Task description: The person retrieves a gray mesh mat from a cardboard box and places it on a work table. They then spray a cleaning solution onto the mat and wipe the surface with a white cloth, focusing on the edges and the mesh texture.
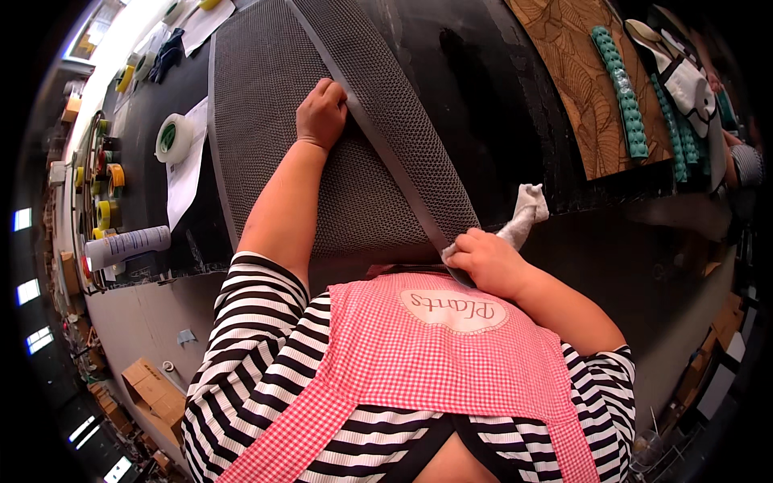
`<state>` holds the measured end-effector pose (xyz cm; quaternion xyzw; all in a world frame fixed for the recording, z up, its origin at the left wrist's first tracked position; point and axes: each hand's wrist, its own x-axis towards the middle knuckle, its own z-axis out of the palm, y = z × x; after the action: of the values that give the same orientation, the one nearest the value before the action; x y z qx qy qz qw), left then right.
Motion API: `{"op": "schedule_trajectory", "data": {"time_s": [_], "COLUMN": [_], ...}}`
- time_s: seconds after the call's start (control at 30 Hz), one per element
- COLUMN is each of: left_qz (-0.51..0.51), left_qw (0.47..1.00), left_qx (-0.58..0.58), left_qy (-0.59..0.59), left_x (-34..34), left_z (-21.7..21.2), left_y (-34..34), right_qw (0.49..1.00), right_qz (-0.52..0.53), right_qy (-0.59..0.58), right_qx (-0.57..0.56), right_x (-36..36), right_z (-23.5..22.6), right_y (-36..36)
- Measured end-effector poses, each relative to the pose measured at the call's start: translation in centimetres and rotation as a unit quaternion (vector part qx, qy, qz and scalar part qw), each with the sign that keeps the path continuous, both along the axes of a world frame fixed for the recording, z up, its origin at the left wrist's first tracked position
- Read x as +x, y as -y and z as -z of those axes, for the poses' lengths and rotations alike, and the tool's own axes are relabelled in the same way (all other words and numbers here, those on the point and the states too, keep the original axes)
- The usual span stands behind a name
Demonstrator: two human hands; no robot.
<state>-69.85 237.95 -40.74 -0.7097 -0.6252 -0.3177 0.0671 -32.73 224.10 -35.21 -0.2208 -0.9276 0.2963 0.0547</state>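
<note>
A dark grey textured mat (266,121) with a smooth border lies lengthwise on the black table. Its right part (403,137) is folded over, so a border strip runs slantwise toward me. My left hand (322,115) is closed at that strip, about midway along the mat; its fingertips are hidden. Near the table's front edge my right hand (487,262) is closed around a crumpled whitish cloth (525,216), which sticks out beyond the knuckles. The same hand presses against the near end of the border strip, where the mat reaches the edge.
Left of the mat are a tape roll (174,138) on white paper (188,173), a white cylindrical bottle (129,246) and dark gloves (167,56). To the right, a brown leaf-patterned board (564,88) carries a green bumpy roller (620,92). Cardboard boxes (155,394) stand on the floor.
</note>
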Motion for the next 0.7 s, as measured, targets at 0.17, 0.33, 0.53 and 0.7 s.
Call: {"op": "schedule_trajectory", "data": {"time_s": [0.17, 0.33, 0.53, 0.7], "left_qz": [0.009, 0.013, -0.002, -0.002], "left_qw": [1.000, 0.998, 0.995, 0.994], "left_qx": [0.009, 0.054, 0.069, 0.088], "left_qy": [0.021, 0.042, 0.069, 0.061], "left_x": [0.2, 0.0, -0.3, 0.2], "left_z": [-0.1, -0.4, 0.1, -0.6], "left_y": [-0.1, 0.3, 0.0, -0.2], "right_qw": [0.998, 0.978, 0.953, 0.960], "right_qz": [-0.031, 0.066, 0.155, 0.165], "right_qy": [-0.043, -0.143, -0.174, -0.093], "right_qx": [-0.036, 0.135, 0.196, 0.207], "right_x": [0.2, -9.0, -20.8, -26.9], "right_z": [0.7, -0.7, 1.9, 1.8], "right_y": [0.3, -7.2, -20.7, -26.1]}}
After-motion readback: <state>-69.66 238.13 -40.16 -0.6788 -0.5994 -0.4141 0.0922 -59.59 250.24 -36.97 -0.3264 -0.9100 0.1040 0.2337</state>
